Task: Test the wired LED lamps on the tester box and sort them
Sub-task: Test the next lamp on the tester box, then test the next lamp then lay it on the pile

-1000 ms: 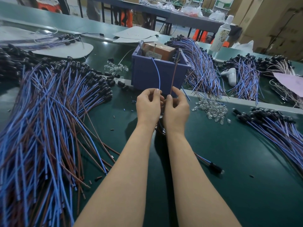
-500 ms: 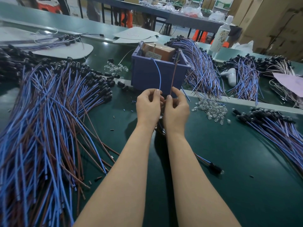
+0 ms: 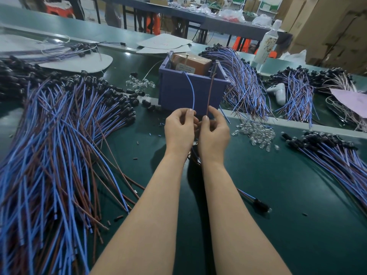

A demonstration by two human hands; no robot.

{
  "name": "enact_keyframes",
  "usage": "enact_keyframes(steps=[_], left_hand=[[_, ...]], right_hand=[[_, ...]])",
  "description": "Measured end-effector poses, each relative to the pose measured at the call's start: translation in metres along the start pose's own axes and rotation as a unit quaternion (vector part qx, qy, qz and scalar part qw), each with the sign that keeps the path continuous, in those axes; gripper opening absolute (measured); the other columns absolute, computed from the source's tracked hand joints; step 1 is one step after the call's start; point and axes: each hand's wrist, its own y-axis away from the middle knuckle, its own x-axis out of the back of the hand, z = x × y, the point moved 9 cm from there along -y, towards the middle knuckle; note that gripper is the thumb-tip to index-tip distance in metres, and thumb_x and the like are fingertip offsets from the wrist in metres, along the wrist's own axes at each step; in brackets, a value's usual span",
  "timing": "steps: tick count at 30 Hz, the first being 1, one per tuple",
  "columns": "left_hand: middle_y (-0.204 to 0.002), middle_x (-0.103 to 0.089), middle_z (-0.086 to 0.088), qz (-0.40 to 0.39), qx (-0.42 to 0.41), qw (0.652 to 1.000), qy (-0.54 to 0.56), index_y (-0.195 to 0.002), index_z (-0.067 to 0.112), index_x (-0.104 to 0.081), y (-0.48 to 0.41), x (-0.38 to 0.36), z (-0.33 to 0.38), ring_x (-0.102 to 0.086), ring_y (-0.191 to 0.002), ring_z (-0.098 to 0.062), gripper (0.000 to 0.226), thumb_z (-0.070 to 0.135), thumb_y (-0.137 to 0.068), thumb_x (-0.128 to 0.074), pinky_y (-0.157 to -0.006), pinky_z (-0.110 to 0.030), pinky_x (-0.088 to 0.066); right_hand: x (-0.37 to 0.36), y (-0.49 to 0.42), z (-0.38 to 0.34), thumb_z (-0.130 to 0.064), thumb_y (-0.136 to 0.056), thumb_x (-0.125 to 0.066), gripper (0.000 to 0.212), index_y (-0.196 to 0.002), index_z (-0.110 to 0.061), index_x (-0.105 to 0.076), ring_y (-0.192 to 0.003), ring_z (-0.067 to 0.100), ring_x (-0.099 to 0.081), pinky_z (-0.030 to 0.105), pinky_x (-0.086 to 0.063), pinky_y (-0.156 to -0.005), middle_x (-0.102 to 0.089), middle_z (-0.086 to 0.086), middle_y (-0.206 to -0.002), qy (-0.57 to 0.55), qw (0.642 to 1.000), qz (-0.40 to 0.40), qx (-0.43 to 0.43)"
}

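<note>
Left hand (image 3: 179,129) pinching blue wire (image 3: 191,92), right hand (image 3: 214,132) brown wire (image 3: 210,92): keep ends steady on tester box (image 3: 178,92) contacts.

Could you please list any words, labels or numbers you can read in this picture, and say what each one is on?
None can be read.
White label on the brown box inside the blue bin: print too small.
Bottle label: patterned, blurred.
White card: faint red marks, unreadable.
</note>
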Motion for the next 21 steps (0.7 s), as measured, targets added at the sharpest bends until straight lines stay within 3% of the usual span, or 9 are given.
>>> enact_keyframes(steps=[5,9,14,21], left_hand=[[-0.063,-0.057,0.004,-0.005,-0.008,1.0,0.0,-0.087,0.009,-0.06,0.0008,-0.0007,0.0015,-0.053,-0.048,0.004,0.015,0.011,-0.097,-0.049,-0.052,-0.012,-0.045],[-0.062,-0.057,0.005,-0.002,-0.013,1.0,-0.004,-0.084,0.011,-0.059,0.0012,-0.001,0.0024,-0.054,-0.048,0.004,0.015,0.011,-0.096,-0.05,-0.054,-0.013,-0.047],[-0.063,-0.058,0.005,-0.001,-0.019,1.0,-0.009,-0.084,0.012,-0.059,0.0002,-0.0002,0.0027,-0.054,-0.05,0.003,0.015,0.011,-0.096,-0.05,-0.059,-0.018,-0.049],[-0.063,-0.058,0.006,0.003,-0.023,1.0,-0.01,-0.084,0.015,-0.059,0.0,0.0015,0.0036,-0.054,-0.05,0.004,0.016,0.012,-0.096,-0.05,-0.056,-0.013,-0.047]], right_hand=[[0.0002,-0.0008,-0.0003,-0.012,-0.095,-0.049,0.028,-0.121,-0.018,-0.059,-0.08,0.024,-0.064,0.04,-0.052,-0.082,-0.066,0.005,-0.083,-0.012,1.0,0.0,-0.008],[0.001,-0.0017,-0.0009,-0.011,-0.095,-0.049,0.028,-0.12,-0.017,-0.06,-0.077,0.02,-0.064,0.034,-0.052,-0.079,-0.064,-0.001,-0.079,-0.02,1.0,0.006,-0.008],[-0.0008,-0.0043,-0.0001,-0.011,-0.095,-0.049,0.028,-0.121,-0.015,-0.06,-0.081,0.026,-0.066,0.047,-0.052,-0.084,-0.066,0.003,-0.078,-0.036,0.999,-0.004,-0.023],[-0.0019,-0.0053,-0.0015,-0.011,-0.095,-0.048,0.029,-0.122,-0.012,-0.059,-0.085,0.029,-0.066,0.049,-0.052,-0.085,-0.068,0.01,-0.084,-0.043,0.999,-0.012,-0.027]])
